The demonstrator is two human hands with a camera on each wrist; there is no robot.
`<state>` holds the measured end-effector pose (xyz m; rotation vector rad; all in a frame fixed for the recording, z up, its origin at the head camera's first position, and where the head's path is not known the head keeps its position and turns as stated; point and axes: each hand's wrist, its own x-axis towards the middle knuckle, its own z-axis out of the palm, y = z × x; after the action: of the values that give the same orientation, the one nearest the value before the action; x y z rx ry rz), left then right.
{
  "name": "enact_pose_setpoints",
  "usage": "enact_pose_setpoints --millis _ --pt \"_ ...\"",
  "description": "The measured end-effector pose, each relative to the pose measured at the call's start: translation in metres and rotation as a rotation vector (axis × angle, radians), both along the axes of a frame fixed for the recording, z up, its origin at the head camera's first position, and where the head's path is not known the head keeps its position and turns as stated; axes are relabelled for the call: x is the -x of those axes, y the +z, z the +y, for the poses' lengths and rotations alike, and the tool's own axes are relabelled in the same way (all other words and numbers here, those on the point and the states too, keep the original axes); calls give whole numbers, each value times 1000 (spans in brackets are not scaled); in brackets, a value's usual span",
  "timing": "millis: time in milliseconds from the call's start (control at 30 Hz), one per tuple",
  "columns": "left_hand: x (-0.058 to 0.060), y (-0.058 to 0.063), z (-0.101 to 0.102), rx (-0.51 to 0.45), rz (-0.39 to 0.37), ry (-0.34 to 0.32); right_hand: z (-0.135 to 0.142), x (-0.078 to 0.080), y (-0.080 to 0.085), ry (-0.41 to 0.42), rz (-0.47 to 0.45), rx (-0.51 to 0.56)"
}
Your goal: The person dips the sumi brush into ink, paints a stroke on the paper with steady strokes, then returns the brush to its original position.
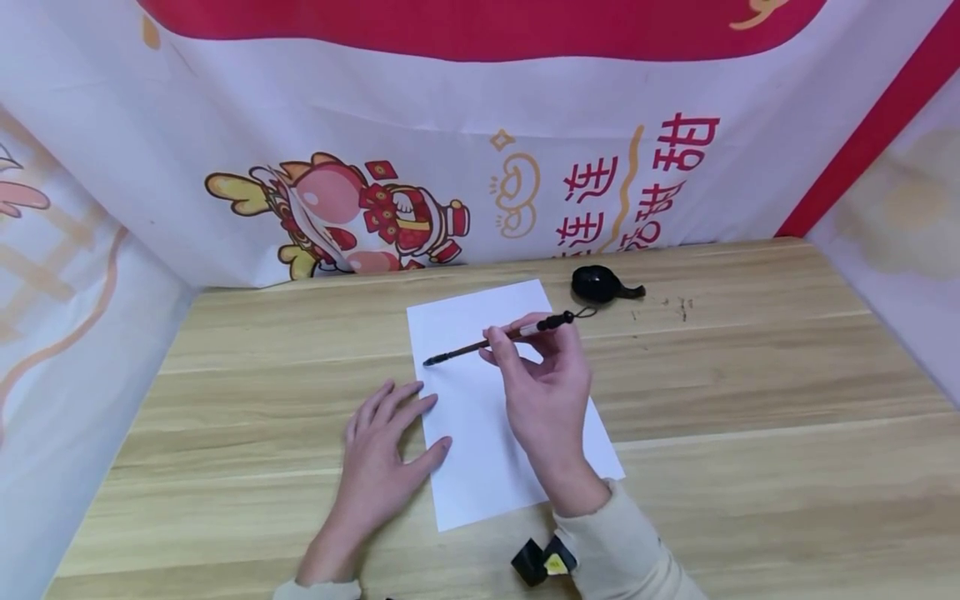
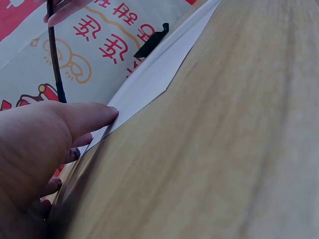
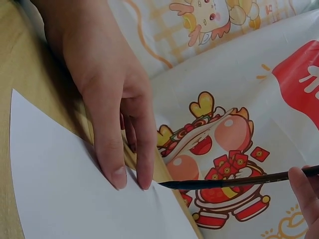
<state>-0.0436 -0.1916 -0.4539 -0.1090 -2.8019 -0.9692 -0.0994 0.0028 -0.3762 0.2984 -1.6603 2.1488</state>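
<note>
My right hand (image 1: 546, 379) pinches a brush (image 1: 480, 344) with a dark handle, a pale band and a hanging loop at its end. The brush slants to the left, its black tip over the left edge of a white sheet of paper (image 1: 480, 450). Whether the tip touches the paper I cannot tell. My left hand (image 1: 386, 454) lies with fingers spread along the paper's left edge, thumb and fingertips on the sheet. In the right wrist view the brush tip (image 3: 172, 184) is close to the left hand's fingertips (image 3: 144, 181). No marks show on the paper.
A shiny black ink dish (image 1: 596, 284) with a narrow spout-like end sits behind the paper at the right. Dark smudges (image 1: 682, 308) stain the wooden table (image 1: 750, 375) beside it. Small black blocks (image 1: 531, 562) lie near the right sleeve. A printed cloth (image 1: 450, 100) hangs behind the table.
</note>
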Motion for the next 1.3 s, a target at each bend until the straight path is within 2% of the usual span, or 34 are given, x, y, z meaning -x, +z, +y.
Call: enact_pose_setpoints --millis 467,1033,1300 --pt "-1 4 2 -5 -32 7 -3 -1 -4 8 -21 -63" --pt "0 4 1 -6 -37 8 -3 -1 -6 -8 -11 -100" --pt "-2 3 2 -21 -14 3 -2 -2 -7 -30 -6 -130"
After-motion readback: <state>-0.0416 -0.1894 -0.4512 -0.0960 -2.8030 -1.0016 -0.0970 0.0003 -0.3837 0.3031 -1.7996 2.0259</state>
